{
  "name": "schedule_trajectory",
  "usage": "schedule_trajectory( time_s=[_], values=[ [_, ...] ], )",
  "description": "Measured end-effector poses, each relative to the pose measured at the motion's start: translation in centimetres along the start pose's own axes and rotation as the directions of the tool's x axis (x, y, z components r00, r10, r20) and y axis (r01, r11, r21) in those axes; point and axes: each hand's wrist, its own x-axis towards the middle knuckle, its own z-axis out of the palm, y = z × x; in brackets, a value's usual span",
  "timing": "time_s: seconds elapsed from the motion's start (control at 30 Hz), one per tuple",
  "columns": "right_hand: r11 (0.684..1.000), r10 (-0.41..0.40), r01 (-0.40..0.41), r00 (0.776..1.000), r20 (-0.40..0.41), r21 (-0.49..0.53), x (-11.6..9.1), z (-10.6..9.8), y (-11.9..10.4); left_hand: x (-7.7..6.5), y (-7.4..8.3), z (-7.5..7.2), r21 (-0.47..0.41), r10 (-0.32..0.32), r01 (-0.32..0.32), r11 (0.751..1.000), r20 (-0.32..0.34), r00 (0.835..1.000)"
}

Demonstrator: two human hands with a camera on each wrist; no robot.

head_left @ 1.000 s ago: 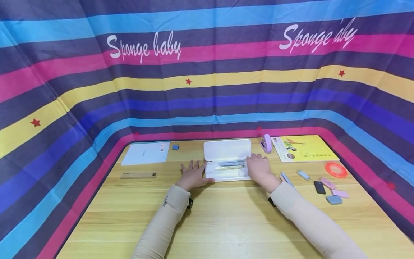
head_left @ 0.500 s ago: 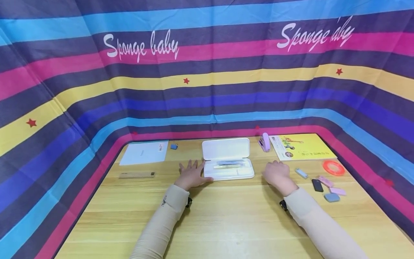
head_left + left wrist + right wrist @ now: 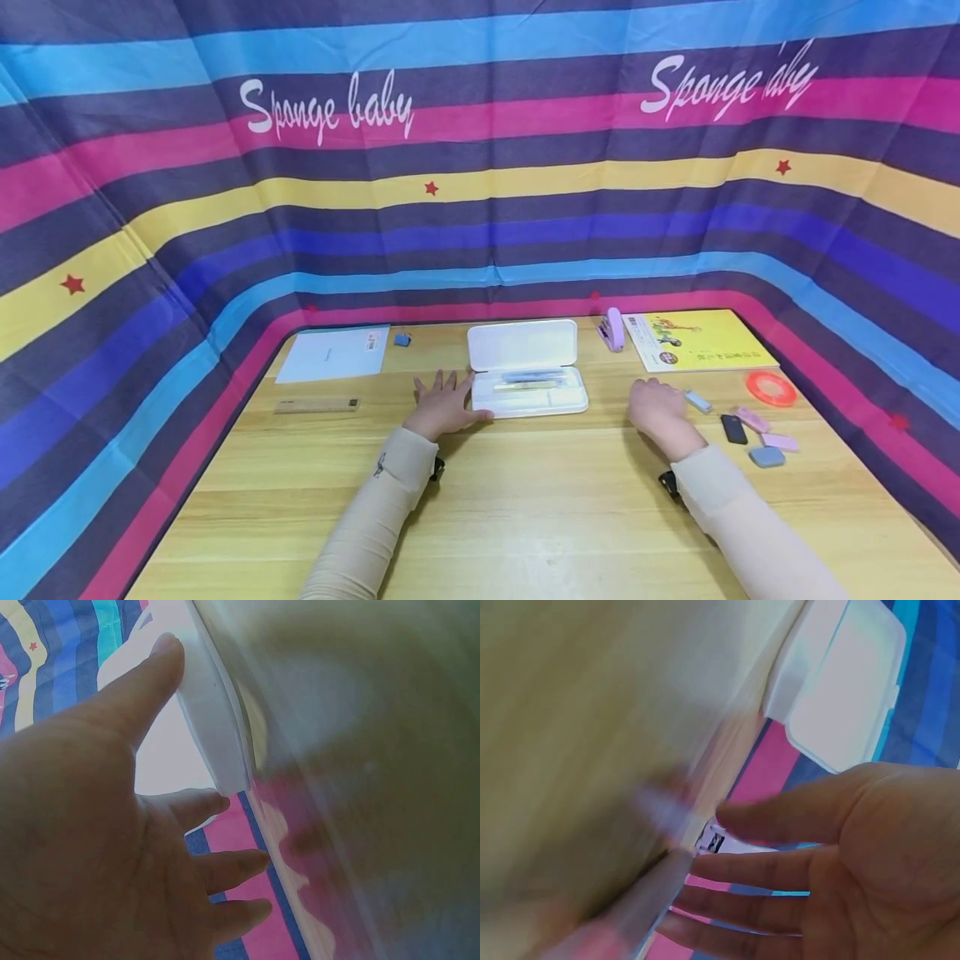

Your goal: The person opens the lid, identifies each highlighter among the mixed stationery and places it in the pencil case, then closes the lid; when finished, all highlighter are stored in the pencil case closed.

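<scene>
My left hand (image 3: 444, 405) lies at the left end of a white pencil case (image 3: 528, 409), its fingers spread. In the left wrist view the thumb lies against the case wall (image 3: 214, 712) and the index fingertip is at its corner. The lid (image 3: 522, 345) stands raised, and several pens (image 3: 532, 378) lie inside. Right of the case, my right hand (image 3: 660, 408) is low over the table. In the right wrist view its fingers reach out with the thumb apart, and a blurred grey-blue bar (image 3: 649, 892) ends at the fingertips. The spot beneath this hand is hidden in the head view.
Right of the right hand are a pale blue block (image 3: 698, 401), several small erasers (image 3: 767, 457) and an orange tape ring (image 3: 772, 388). A purple stapler (image 3: 612, 330) and yellow book (image 3: 705, 342) stand behind. At left lie a ruler (image 3: 317, 405), white booklet (image 3: 330, 354) and blue sharpener-like block (image 3: 402, 340).
My right hand has left the case's right end and moved right, over where a blue pen showed one second ago. The left hand stays at the case.
</scene>
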Motion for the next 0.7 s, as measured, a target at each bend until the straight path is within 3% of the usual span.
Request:
schedule_trajectory(
  time_s=[0.7],
  values=[
    [0.995,0.077,-0.078,0.997,0.028,0.059,-1.3,-0.4,2.1,0.1,-0.1,0.2,0.005,0.013,-0.013,1.0,-0.006,1.0]
  ],
)
